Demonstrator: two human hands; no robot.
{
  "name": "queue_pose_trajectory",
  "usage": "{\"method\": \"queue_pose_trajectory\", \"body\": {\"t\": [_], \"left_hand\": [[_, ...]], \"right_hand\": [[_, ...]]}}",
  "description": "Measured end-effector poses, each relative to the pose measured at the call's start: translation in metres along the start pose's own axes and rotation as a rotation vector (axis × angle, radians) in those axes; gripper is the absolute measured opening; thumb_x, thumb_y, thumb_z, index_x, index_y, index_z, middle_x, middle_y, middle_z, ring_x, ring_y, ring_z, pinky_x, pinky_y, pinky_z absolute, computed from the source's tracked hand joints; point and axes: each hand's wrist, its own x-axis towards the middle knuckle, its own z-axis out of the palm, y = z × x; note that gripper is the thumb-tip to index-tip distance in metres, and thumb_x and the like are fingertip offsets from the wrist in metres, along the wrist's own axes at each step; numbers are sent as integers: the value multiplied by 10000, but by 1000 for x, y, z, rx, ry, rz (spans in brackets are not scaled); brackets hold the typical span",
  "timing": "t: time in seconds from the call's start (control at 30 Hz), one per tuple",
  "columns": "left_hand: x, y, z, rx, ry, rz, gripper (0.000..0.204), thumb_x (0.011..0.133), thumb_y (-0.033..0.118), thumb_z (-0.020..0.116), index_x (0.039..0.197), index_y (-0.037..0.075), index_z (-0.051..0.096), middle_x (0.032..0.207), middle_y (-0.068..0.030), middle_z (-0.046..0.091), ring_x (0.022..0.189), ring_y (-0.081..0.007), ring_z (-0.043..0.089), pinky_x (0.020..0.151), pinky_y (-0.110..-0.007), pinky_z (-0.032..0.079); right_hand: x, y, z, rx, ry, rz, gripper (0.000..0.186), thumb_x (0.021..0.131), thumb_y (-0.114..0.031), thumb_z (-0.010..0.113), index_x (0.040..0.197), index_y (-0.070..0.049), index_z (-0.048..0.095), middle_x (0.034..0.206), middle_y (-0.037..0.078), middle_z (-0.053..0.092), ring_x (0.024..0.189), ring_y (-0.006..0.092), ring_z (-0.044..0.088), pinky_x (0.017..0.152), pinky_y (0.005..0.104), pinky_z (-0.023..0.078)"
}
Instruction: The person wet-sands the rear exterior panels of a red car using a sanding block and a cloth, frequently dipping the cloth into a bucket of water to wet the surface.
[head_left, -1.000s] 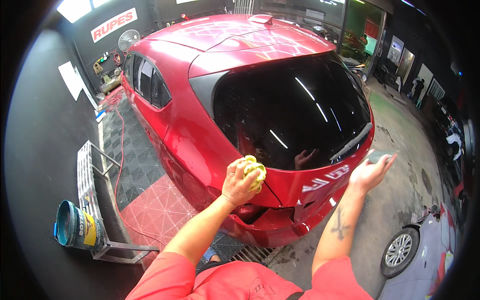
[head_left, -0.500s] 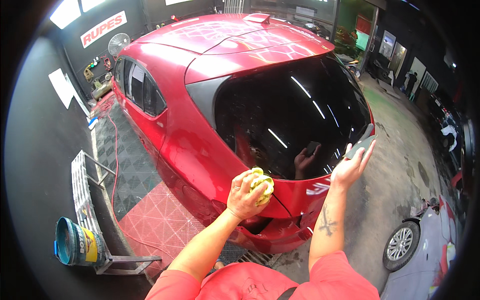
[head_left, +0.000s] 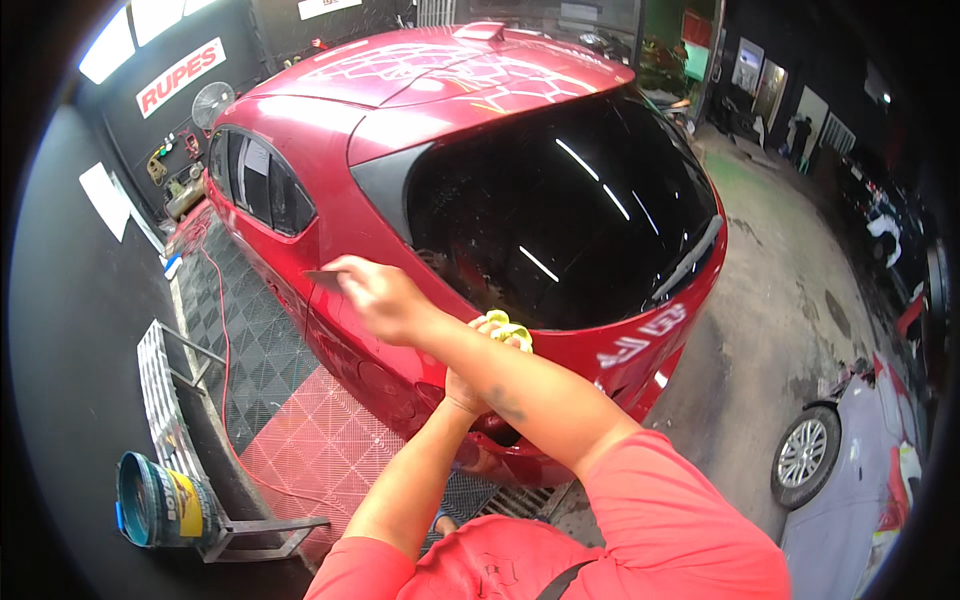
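My right forearm crosses over my left one, toward the left. In my right hand (head_left: 378, 300), slightly smeared by motion, the fingers pinch a thin dark flat pad (head_left: 322, 279) beside the rear side panel of a red car (head_left: 345, 325). My left hand (head_left: 462, 391) is mostly hidden under the right forearm. It grips a crumpled yellow-green cloth (head_left: 508, 330) near the lower edge of the dark rear window (head_left: 560, 220).
At the left stand a metal bench (head_left: 165, 400) and a teal bucket (head_left: 150, 505). A red hose (head_left: 226, 380) runs across floor tiles. A wheel (head_left: 806, 456) of a grey car is at the right. A rear wiper (head_left: 690, 262) rests on the glass.
My right hand has swung from the right of the rear window across to the left side panel, carrying the dark pad. My left hand stays near the window's lower edge with the cloth.
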Motion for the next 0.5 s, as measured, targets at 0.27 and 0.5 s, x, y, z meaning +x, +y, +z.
{"method": "queue_pose_trajectory", "body": {"t": [0.27,0.5], "left_hand": [[4,17,-12,46,-29,-151,570,714,319,900,1232,157,724,1400,-138,612,1384,-412,539,1154,-528,462],[20,43,-27,-76,-6,-401,506,737,232,917,1180,114,704,1216,-140,686,1197,-372,662,1047,-501,527]], "right_hand": [[-153,-38,-110,441,426,386,391,1199,-163,476,1565,-89,594,1412,59,678,1216,138,660,1065,360,592],[-257,-69,-182,844,629,350,502,1198,-308,453,1653,-98,476,1584,108,610,1417,264,632,1116,523,587]]}}
